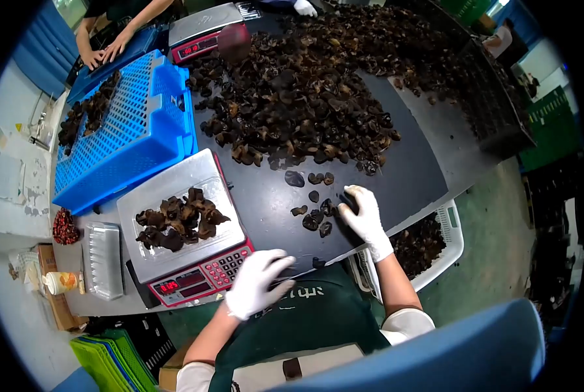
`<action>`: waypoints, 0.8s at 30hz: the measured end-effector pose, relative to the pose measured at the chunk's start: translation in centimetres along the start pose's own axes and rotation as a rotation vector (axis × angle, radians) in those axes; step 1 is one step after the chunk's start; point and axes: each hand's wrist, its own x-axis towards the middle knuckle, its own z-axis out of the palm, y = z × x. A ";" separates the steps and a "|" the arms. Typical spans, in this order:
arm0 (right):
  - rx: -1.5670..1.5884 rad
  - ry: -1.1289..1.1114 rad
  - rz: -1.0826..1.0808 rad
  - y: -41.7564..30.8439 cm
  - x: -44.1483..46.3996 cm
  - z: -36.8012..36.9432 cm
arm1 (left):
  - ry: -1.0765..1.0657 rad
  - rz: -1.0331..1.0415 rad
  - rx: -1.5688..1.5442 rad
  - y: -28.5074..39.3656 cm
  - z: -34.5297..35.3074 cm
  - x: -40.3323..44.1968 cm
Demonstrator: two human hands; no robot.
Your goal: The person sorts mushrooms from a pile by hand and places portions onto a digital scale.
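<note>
My left hand [258,282], in a white glove, hovers at the front right corner of a red-and-silver scale [130,208]. Its fingers are apart and hold nothing. On the scale's pan a clear tray holds a small heap of dark wood ear mushrooms [181,219]; the red display seems to read 0.125. My right hand [365,219], also gloved, rests over the dark tabletop with thumb and forefinger apart. Several loose wood ear pieces [311,222] lie just left of its fingertips. Beyond them spreads a large pile of wood ears [298,98].
An upturned blue crate [119,163] stands at left, with clear trays [104,261] nearby. Another scale [207,32] is at the back. A co-worker's hands [106,55] rest on a blue surface; another's gloved hand [305,8] is beyond. A white basket [456,238] of mushrooms sits below right.
</note>
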 end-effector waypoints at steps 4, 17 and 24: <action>-0.134 -0.328 -0.192 -4.0 0.1 1.5 | -0.285 0.023 -0.008 -2.8 10.2 2.1; 0.415 -0.004 -0.005 1.5 3.8 3.3 | 0.173 -0.105 0.049 -5.4 12.6 7.1; -0.048 -0.184 -0.296 1.0 9.4 5.0 | 0.282 -0.266 0.400 -12.4 12.4 14.6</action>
